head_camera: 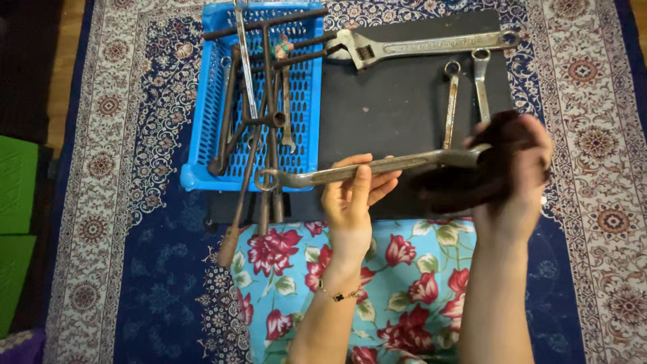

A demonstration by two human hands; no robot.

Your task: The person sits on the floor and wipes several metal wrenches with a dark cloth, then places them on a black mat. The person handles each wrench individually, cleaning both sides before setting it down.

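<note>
Left hand (350,195) fingers grip a long spanner (377,166) mid-shaft; right hand (515,172) clenches a dark cloth (472,178) round its far end. Three wrenches (465,81) lie on the mat (391,101) beyond the fingers, looking finished; the crate (202,121) left of them holds many rusty tools.

Even indoor light, mild motion blur
</note>
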